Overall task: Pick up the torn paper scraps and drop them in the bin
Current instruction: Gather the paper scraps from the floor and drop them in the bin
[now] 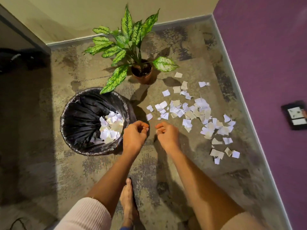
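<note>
Torn white and beige paper scraps (196, 112) lie scattered over the floor to the right, from near the plant down towards the purple wall. A round bin (78, 120) lined with a black bag stands at the left and holds a heap of scraps (111, 127) on its right side. My left hand (134, 136) hovers just beside the bin's right rim, fingers curled, with no paper visible in it. My right hand (167, 134) is close beside it, at the near edge of the scrap pile, fingers curled. A pale speck shows under its fingers; whether it is a scrap is unclear.
A potted plant (142, 72) with large speckled leaves stands behind the bin, one leaf hanging over its rim. A purple wall (265, 63) runs along the right with a dark switch plate (294, 115). My bare foot (127, 201) is on the mottled floor below the hands.
</note>
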{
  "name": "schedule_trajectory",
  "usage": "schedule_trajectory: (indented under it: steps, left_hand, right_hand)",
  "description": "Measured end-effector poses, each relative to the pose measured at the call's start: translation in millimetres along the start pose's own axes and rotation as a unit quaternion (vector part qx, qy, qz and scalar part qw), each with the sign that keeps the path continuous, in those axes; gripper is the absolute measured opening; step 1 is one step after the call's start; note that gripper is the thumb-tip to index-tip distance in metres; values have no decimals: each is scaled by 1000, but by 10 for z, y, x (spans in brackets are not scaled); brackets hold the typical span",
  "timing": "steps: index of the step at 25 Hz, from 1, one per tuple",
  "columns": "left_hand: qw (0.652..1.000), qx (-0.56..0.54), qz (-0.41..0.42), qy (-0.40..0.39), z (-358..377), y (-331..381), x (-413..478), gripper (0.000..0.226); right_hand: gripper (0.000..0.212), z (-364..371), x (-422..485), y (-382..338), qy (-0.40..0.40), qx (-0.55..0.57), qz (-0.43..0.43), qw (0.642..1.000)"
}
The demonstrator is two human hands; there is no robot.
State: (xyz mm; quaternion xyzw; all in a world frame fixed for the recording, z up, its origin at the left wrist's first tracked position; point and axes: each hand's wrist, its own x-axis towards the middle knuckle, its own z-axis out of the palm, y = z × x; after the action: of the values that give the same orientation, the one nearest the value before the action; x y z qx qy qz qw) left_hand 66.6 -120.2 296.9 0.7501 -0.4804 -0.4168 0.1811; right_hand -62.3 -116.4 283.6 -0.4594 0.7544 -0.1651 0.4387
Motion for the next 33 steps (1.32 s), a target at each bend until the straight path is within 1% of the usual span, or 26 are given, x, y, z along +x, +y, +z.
schedule_trajectory:
  steps: [5,7,9,11,14,16,18,20,23,26,28,30,33]
  left_hand:
    - [997,48,15,-61,946,395,-206,14]
    - [991,80,39,-95,1351,549,-285,9]
    - [984,111,59,-125,1704,623,-315,10]
    - [978,140,61,-142,2117,632,-342,13]
    - [976,165,39,-138,2576,402,-297,15]
    - [969,198,16,-148,2844,134,-244,17]
    - [957,241,13,-159,3025,-142,-147,17]
    - [950,275,8,-146,3122,-402,-31,19]
    - [941,309,-1,-135,3259,-705,102,21]
    - [942,308,-2,-133,3422,-901,234,22]
    - [941,313,6,-130,3539,-996,326,26]
    - [940,321,9,-116,3635,-1066,408,34]
    - [941,331,10,-75,3741,-1162,487,38]
  right_hand:
    - [24,-646,36,993,45,20,74,996]
    - [22,-927,55,1383,55,32,98,993]
    - [20,-1188,64,1718,65,46,116,990]
    - [22,-1463,55,2159,77,43,135,987]
    - [23,-1672,55,2789,98,1,158,982]
    - [22,-1644,46,3208,113,-21,179,977]
    - [21,-1490,41,3566,132,-27,199,971]
    - [21,-1251,98,3817,123,-23,206,970]
    - [25,-859,209,4047,113,16,226,967]
    - [30,-560,327,4182,142,-52,235,960]
    - [37,-464,408,4272,165,-89,266,946]
    - [49,-396,467,4401,176,-112,285,936]
    - [64,-332,502,4596,189,-91,271,939]
